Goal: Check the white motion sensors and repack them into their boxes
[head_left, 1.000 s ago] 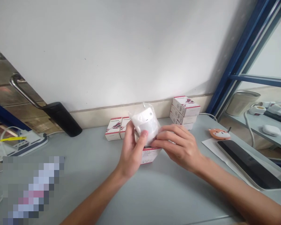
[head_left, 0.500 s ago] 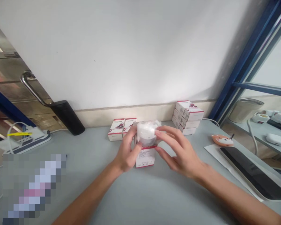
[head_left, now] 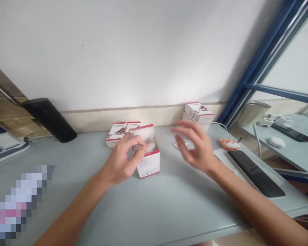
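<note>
A white and red carton (head_left: 149, 166) stands upright on the desk with its top flaps raised. Crumpled clear plastic (head_left: 151, 146) shows in its mouth; what it wraps is mostly hidden. My left hand (head_left: 123, 159) is at the carton's left side, thumb and index finger pinched together over the opening. Whatever lies between those fingertips, I cannot make out. Away to the carton's right, my right hand (head_left: 196, 147) hovers with fingers apart and nothing in them, slightly blurred. Beneath its fingers a small white item (head_left: 181, 147) lies on the desk, partly covered.
Similar cartons (head_left: 116, 133) lie behind on the left, and a stack of cartons (head_left: 199, 114) stands at the wall. To the right are an orange animal-faced object (head_left: 229, 144) and a black-screened phone (head_left: 256, 174) on paper. A black cylinder (head_left: 51, 119) and a power strip (head_left: 9, 147) are left.
The plastic-wrapped white object, earlier above the carton between both hands, has gone down into the carton. My right hand has drawn away from it and opened. The view has shifted right.
</note>
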The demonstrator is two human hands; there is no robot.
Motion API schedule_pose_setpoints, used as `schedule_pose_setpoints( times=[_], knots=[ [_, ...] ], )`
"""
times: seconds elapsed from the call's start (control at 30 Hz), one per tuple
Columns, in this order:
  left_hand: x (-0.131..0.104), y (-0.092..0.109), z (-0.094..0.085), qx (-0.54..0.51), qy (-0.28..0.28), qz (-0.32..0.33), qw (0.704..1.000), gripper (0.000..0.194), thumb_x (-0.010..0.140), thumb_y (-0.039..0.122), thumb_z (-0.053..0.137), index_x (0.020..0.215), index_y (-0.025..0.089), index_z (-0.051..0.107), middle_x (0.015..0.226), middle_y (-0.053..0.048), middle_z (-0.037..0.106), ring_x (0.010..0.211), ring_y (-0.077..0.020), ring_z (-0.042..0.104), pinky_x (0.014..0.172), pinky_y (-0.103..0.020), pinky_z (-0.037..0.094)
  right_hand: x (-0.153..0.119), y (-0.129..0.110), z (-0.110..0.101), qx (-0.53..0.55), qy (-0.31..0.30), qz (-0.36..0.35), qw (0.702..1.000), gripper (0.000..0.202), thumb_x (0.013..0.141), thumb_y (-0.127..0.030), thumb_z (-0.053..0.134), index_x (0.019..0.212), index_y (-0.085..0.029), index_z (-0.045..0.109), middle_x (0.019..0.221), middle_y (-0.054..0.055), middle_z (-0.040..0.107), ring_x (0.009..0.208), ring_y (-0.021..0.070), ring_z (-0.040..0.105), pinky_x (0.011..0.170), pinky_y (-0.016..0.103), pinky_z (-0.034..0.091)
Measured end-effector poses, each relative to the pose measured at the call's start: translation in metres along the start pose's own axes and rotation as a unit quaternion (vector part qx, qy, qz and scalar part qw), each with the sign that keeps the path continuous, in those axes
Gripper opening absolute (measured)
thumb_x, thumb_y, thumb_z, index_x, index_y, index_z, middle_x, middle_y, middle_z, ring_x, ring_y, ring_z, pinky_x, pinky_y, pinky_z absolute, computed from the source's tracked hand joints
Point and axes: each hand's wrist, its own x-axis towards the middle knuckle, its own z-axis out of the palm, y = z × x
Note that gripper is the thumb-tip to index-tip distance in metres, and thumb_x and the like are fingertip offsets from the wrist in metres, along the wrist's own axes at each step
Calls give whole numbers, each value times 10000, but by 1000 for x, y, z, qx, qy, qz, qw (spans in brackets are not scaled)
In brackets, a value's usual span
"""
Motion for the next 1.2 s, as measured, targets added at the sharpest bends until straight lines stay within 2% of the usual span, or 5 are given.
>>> schedule_pose_setpoints(
  times=[0.13, 0.3, 0.7, 0.93, 1.2],
  knots=[
    [-3, 7, -3, -47, -30, -31, 998, 281, 1018, 364, 535, 827, 255, 710, 745, -37, 620, 756, -244, 540, 630, -366, 392, 1, 30, -13, -106, -210, 167, 957, 206, 1025, -288, 611, 1178, -245, 743, 1073, 68, 772, 931, 240, 727, 779, 365, 550],
    [-12, 3, 12, -121, 76, -68, 987, 196, 1049, 419, 513, 1100, 275, 636, 1048, -58, 624, 868, -231, 551, 659, -346, 416, -12, 41, -2, -151, -387, 161, 895, 180, 1000, -327, 678, 1072, -220, 802, 1006, 85, 790, 1035, 297, 699, 832, 386, 531],
    [-18, 3, 42, -450, 159, -134, 868, 191, 1021, 268, 500, 1023, 313, 314, 1246, 9, 525, 1018, -168, 584, 760, -289, 477, -19, 40, 1, -66, -401, 201, 891, 397, 960, -79, 592, 1275, -256, 757, 1183, 95, 768, 962, 227, 764, 766, 306, 567],
    [-29, 10, 48, -473, 126, -129, 862, 217, 1022, 258, 516, 1054, 317, 310, 1380, -8, 472, 974, -162, 616, 746, -319, 498, 27, -18, -42, 97, -11, 138, 986, 228, 990, -242, 683, 1209, -283, 735, 1196, 60, 767, 1089, 251, 747, 938, 416, 640],
    [-28, 10, 50, -484, 113, -71, 865, 212, 1020, 301, 521, 1080, 305, 319, 1321, -30, 445, 1100, -189, 583, 827, -352, 524, 60, -80, -15, 16, -254, -20, 967, 650, 869, 92, 478, 1342, -292, 701, 1268, 38, 770, 1024, 204, 769, 695, 263, 594]
  ],
)
